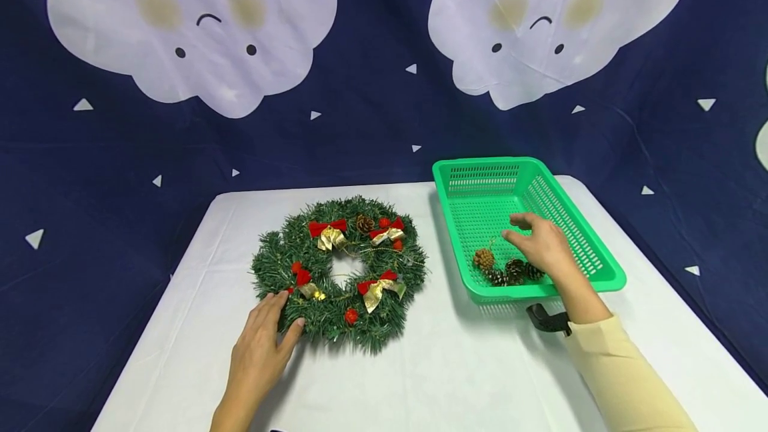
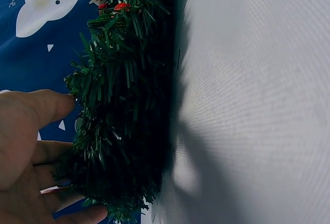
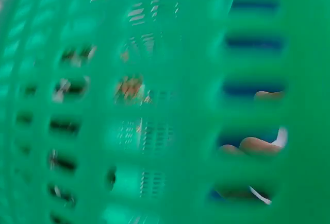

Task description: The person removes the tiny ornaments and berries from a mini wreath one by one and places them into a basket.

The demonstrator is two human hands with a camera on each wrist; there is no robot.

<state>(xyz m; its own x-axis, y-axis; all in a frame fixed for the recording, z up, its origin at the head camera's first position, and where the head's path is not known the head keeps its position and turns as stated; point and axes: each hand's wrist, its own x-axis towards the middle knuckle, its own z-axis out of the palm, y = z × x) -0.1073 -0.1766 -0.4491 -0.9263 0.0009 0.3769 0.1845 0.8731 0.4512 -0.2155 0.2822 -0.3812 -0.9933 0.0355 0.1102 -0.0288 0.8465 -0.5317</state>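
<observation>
A green wreath (image 1: pixel 282 255) lies on the table, dressed with several red and gold bows (image 1: pixel 329 235), red berries (image 1: pixel 351 316) and a pine cone (image 1: pixel 364 223). At its near left edge is my left hand (image 1: pixel 258 342), fingers spread and touching the greenery. In the left wrist view, that hand's thumb and fingers (image 2: pixel 49 105) stand beside the wreath's side (image 2: pixel 124 90). My right hand (image 1: pixel 543 245) hovers over the near part of a green plastic basket (image 1: pixel 449 219), fingers loosely bent with nothing between them. Below it lie dark pine cones (image 1: pixel 515 272) and a brown cone-like ornament (image 1: pixel 483 259) with a thin loop.
A white cloth covers the table (image 1: pixel 456 365). Behind it hangs a dark blue curtain (image 1: pixel 372 132) with clouds and small triangles. In the right wrist view the basket's slotted wall (image 3: pixel 196 105) fills the frame. A black strap piece (image 1: pixel 547 319) sits at my right wrist.
</observation>
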